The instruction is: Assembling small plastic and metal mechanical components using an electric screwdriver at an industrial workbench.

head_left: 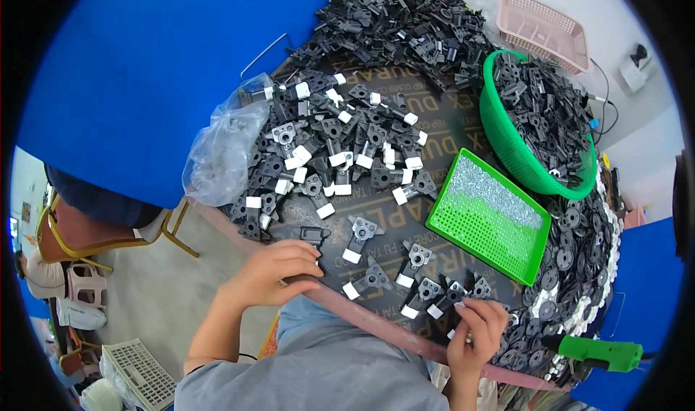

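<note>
My left hand (274, 275) is at the table's near edge, fingers stretched out and thumb apart. Its fingertips lie by a black plastic bracket (312, 234); no grip on it shows. Curled at the near edge, my right hand (478, 330) has fingers and thumb drawn together. What they hold, if anything, is too small to make out. Its fingertips are close to a black part with a white end (455, 293), in a loose row of similar parts. Another such part (363, 236) lies farther left. A green tray (470, 246) of small silvery pieces stands beyond my right hand.
Black-and-white parts (333, 132) are heaped beside a clear plastic bag (224, 154). Behind is a pile of black pieces (398, 31). A green basket (496, 114) full of black parts stands right, near black discs (554, 259) and a green-handled power screwdriver (601, 353).
</note>
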The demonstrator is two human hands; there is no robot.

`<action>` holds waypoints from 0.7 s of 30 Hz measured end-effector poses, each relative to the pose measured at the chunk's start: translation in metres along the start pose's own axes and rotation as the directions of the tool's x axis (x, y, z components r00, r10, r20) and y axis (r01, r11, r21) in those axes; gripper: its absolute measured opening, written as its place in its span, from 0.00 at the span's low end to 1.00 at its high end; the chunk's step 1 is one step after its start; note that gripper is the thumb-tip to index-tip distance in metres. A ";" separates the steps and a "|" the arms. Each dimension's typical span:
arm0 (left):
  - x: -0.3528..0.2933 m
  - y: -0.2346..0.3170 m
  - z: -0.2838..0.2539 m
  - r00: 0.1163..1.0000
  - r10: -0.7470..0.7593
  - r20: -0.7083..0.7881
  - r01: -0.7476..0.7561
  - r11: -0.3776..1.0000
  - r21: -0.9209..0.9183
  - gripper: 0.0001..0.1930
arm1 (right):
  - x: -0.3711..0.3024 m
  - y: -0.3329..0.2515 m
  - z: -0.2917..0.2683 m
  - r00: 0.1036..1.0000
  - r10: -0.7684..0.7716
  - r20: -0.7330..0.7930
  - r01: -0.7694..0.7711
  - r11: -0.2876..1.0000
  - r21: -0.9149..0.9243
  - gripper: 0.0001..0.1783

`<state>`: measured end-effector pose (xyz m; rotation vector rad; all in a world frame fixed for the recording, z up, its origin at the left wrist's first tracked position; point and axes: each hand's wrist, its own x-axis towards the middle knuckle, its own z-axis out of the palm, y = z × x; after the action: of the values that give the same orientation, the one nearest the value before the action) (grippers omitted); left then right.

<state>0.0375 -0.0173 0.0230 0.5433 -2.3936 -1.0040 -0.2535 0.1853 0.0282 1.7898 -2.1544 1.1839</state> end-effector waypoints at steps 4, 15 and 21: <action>0.003 -0.001 -0.007 0.983 -0.086 -0.160 0.098 0.992 0.073 0.06 | 0.023 -0.028 0.020 0.965 -0.076 0.252 0.072 0.997 0.025 0.21; 0.062 -0.013 0.019 0.822 -0.383 -0.421 0.549 0.730 0.408 0.25 | 0.035 -0.048 0.064 0.790 -0.242 0.563 0.237 0.968 0.084 0.20; 0.037 0.013 0.004 0.760 -0.441 -0.477 0.554 0.823 0.123 0.15 | 0.041 -0.041 0.045 0.864 -0.187 0.467 0.170 0.982 0.079 0.19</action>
<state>0.0035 -0.0263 0.0403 1.4147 -2.0101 -0.6638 -0.2127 0.1252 0.0391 2.4434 -2.1268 0.8041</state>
